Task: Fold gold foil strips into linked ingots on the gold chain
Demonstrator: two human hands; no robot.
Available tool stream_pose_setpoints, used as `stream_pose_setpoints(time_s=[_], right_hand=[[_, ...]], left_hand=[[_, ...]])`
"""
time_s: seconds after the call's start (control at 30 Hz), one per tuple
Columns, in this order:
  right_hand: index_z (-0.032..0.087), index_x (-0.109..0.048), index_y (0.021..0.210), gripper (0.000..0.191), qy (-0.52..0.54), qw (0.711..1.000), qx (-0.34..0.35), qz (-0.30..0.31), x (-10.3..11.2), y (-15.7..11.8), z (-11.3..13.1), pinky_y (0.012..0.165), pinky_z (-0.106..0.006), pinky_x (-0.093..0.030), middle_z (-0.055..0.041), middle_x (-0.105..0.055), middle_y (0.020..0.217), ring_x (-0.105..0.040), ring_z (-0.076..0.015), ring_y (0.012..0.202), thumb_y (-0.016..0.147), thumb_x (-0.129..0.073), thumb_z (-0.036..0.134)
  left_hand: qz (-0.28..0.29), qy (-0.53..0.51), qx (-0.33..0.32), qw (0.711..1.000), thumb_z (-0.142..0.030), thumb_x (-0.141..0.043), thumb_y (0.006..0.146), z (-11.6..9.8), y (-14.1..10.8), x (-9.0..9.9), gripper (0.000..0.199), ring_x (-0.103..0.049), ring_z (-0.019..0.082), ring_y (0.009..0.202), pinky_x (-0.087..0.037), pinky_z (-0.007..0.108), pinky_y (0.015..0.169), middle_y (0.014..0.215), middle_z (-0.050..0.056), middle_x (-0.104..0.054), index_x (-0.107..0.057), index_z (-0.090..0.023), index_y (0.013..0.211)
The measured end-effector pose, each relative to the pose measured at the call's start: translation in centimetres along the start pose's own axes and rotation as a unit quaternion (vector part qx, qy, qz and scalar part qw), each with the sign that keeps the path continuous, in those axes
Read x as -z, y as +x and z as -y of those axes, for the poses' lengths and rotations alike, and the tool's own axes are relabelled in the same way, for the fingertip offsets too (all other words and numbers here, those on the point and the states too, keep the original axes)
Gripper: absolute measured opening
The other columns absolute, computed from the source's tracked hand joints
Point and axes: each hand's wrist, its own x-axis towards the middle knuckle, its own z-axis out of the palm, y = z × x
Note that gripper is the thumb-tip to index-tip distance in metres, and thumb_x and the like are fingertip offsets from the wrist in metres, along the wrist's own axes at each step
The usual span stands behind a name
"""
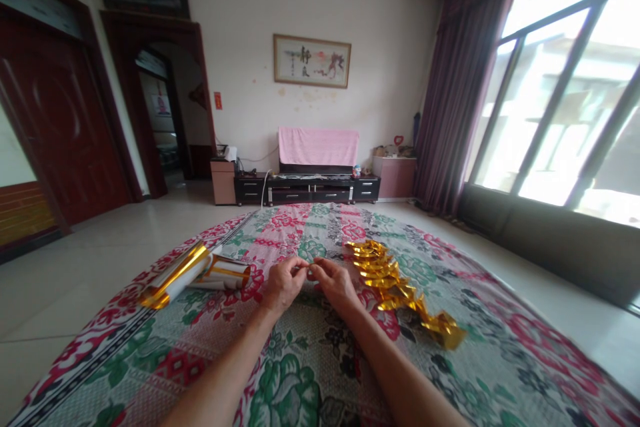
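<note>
My left hand [285,284] and my right hand [333,284] meet above the middle of the flowered cloth [285,387], fingertips pinched together. Whatever lies between the fingertips is too small to make out. Right of my right hand, a row of folded gold foil pieces [383,273] runs across the cloth toward the lower right; neither hand touches it. Off to the left of my left hand lie rolls of gold and white foil sheet, one roll [175,277] slanting across and another roll [223,273] beside it.
The cloth covers a broad rounded surface in front of me. Beyond it, a low black cabinet [310,195] stands by the wall, with a pink cloth [319,145] draped over something on it. A purple curtain [450,93] and a window are on the right, doorways on the left.
</note>
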Motion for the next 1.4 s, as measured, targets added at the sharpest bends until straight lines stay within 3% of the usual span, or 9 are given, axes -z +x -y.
stream_pose_setpoints(time_s=[0.13,0.33,0.77,0.97,1.23,1.4], right_hand=[[0.015,-0.062,0.099,0.045,0.038,0.998,-0.04,-0.032,-0.19,0.0,0.21,0.054,-0.024,-0.05,-0.0045,-0.069,0.079,-0.065,-0.0215,0.076,0.068,-0.059,0.047],[0.015,-0.063,0.098,0.045,0.046,0.998,-0.044,-0.021,0.06,0.03,0.27,0.055,-0.025,-0.05,-0.0051,-0.069,0.08,-0.065,-0.023,0.08,0.067,-0.06,0.048],[0.018,-0.064,0.095,0.035,0.037,0.999,-0.008,0.02,0.21,-0.32,0.32,0.056,-0.022,-0.047,-0.0023,-0.066,0.08,-0.06,-0.0165,0.076,0.071,-0.058,0.043],[0.018,-0.064,0.095,0.036,0.029,0.999,0.004,0.028,0.16,-0.29,-0.01,0.055,-0.021,-0.046,-0.0014,-0.066,0.079,-0.058,-0.0146,0.07,0.07,-0.059,0.043],[0.019,-0.065,0.092,0.03,0.022,0.999,0.005,0.029,0.08,-0.35,0.1,0.056,-0.022,-0.046,-0.0005,-0.065,0.076,-0.058,-0.0147,0.07,0.07,-0.057,0.038],[0.017,-0.066,0.087,0.027,0.04,0.999,-0.027,0.005,0.18,-0.23,0.5,0.059,-0.023,-0.048,-0.0022,-0.066,0.076,-0.06,-0.0169,0.075,0.066,-0.057,0.032]], left_hand=[[0.006,-0.002,-0.027,1.0,-0.025,-0.051,0.076,0.21,-0.04,-0.19,0.015,-0.066,0.015,0.07,-0.05,0.023,0.067,0.076,0.005,-0.07,-0.063,-0.018,0.081],[0.025,-0.048,-0.02,0.998,-0.027,-0.054,0.074,-0.22,-0.19,0.08,0.016,-0.065,0.016,0.073,-0.05,0.023,0.07,0.078,0.005,-0.07,-0.064,-0.017,0.081],[0.054,-0.151,0.079,0.984,-0.024,-0.053,0.069,0.07,0.11,0.32,0.019,-0.062,0.015,0.07,-0.046,0.022,0.066,0.075,0.003,-0.069,-0.066,-0.015,0.08],[0.041,-0.136,0.106,0.984,-0.027,-0.055,0.067,0.39,0.06,0.37,0.021,-0.058,0.013,0.064,-0.043,0.022,0.061,0.068,0.001,-0.066,-0.068,-0.016,0.079],[0.046,-0.13,0.096,0.986,-0.031,-0.05,0.073,0.23,0.18,0.28,0.025,-0.06,0.015,0.066,-0.045,0.023,0.061,0.071,0.003,-0.068,-0.067,-0.015,0.08],[0.018,-0.039,-0.007,0.999,-0.031,-0.049,0.077,-0.19,0.07,0.14,0.023,-0.061,0.015,0.073,-0.046,0.024,0.069,0.077,0.005,-0.067,-0.067,-0.016,0.08]])
